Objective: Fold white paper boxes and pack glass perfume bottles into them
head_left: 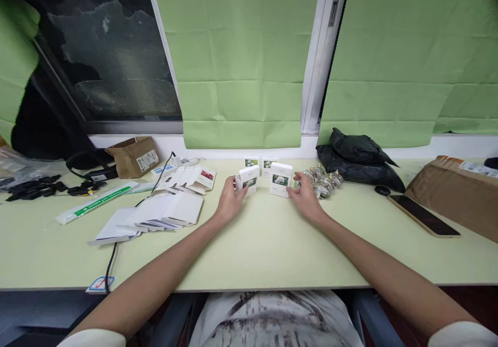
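Observation:
My left hand [230, 199] pinches the left side of a small white box [249, 176] with a white-flower picture, thumb on its front. This box stands slightly turned, and a flap seems to stick out at its left edge. Another upright white box [280, 180] with a similar picture faces me, its right edge between the thumb and fingers of my right hand [306, 197]. Just behind stand two more flower-picture boxes, a left one [251, 161] and a right one [267, 166]. Beside my right hand lie several small clear bottles [323, 182] with gold-coloured tops.
Flattened white cartons [171, 209] lie left of my left hand, with a black cable running past them. Farther left are an open brown box [136, 157] and a green-striped packet [99, 202]. On the right are black plastic bags [360, 160], a phone [424, 215] and a cardboard box [459, 194].

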A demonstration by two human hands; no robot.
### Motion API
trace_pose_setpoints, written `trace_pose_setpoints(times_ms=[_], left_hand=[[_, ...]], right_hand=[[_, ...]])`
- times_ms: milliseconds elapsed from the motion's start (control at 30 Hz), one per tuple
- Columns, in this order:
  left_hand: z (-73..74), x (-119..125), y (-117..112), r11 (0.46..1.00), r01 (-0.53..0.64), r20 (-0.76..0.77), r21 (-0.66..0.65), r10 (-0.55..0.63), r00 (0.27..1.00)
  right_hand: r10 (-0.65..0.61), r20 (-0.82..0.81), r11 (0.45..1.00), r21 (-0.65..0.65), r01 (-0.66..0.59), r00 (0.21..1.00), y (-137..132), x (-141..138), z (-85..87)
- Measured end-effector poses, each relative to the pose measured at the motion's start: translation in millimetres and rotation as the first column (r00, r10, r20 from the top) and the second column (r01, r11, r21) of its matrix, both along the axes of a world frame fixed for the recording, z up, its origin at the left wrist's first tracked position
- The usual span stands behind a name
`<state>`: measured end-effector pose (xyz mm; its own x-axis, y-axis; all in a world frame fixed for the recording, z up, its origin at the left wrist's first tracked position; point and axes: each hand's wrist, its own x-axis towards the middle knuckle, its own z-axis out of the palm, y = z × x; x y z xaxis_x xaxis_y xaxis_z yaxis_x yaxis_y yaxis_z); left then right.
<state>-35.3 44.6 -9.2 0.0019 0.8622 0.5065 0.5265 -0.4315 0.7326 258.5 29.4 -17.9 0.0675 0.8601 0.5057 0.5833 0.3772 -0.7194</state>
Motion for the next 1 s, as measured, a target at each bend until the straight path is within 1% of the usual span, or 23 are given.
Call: trace_pose_setpoints(times_ms=[100, 167, 233, 300, 400, 467, 533, 600, 667, 700, 767, 800, 867, 900, 933, 1000], left_hand=[[4.0, 2, -5, 0.999, 0.0, -0.058, -0.038, -0.002, 0.998], [5.3, 3, -6, 0.998, 0.009, -0.055, -0.067, -0.013, 0.998], [5.5, 3, -5, 0.996, 0.02, -0.025, -0.084, -0.022, 0.999], [5.1, 2, -2, 0.996, 0.033, 0.009, -0.082, -0.032, 0.999], [4.6, 0, 0, 0.993, 0.064, 0.028, -0.096, -0.062, 0.998], [5.7, -2, -1, 0.99, 0.068, -0.039, -0.123, -0.073, 0.997], [9.6, -3, -4, 0.992, 0.01, -0.209, -0.128, -0.037, 0.977], [17.7, -5, -10, 0.99, -0.103, -0.423, -0.093, 0.054, 0.905], [30.1, -7, -17, 0.975, -0.216, -0.578, -0.049, 0.149, 0.802], [37.2, -9, -20, 0.964, -0.266, -0.624, -0.011, 0.201, 0.755], [50.9, -15, -25, 0.933, -0.356, -0.667, 0.053, 0.298, 0.683], [56.6, -19, -27, 0.912, -0.405, -0.685, 0.063, 0.335, 0.647], [64.0, -28, -28, 0.861, -0.498, -0.732, 0.101, 0.404, 0.549], [65.5, -32, -27, 0.84, -0.532, -0.757, 0.106, 0.415, 0.504], [65.8, -35, -26, 0.828, -0.555, -0.784, 0.082, 0.397, 0.477], [63.6, -39, -22, 0.797, -0.603, -0.816, 0.0, 0.349, 0.461]], right_hand=[[-0.058, -0.051, 0.998, 0.019, 0.059, 0.997, -5, -3, 4.2], [-0.084, -0.094, 0.996, 0.03, 0.087, 0.992, -9, -4, 7.5], [-0.082, -0.127, 0.995, 0.043, 0.088, 0.989, -12, -6, 10.9], [-0.046, -0.139, 0.997, 0.057, 0.054, 0.989, -15, -7, 13.8], [0.028, -0.114, 0.997, 0.07, -0.021, 0.993, -19, -11, 16.7], [0.087, -0.087, 0.995, 0.063, -0.082, 0.992, -23, -13, 17.9], [0.149, -0.072, 0.988, 0.048, -0.145, 0.986, -27, -16, 19.0], [0.198, -0.077, 0.98, 0.042, -0.195, 0.977, -31, -18, 20.3], [0.232, -0.09, 0.972, 0.046, -0.228, 0.969, -34, -20, 21.5], [0.245, -0.096, 0.969, 0.047, -0.241, 0.965, -35, -20, 21.9], [0.262, -0.103, 0.965, 0.045, -0.259, 0.959, -37, -21, 22.4], [0.269, -0.105, 0.963, 0.041, -0.267, 0.957, -37, -22, 22.4], [0.283, -0.106, 0.959, 0.032, -0.281, 0.953, -36, -22, 21.9], [0.288, -0.106, 0.958, 0.029, -0.287, 0.952, -36, -22, 21.6], [0.29, -0.107, 0.957, 0.027, -0.289, 0.951, -36, -22, 21.2], [0.287, -0.106, 0.958, 0.022, -0.286, 0.952, -35, -22, 20.6]])
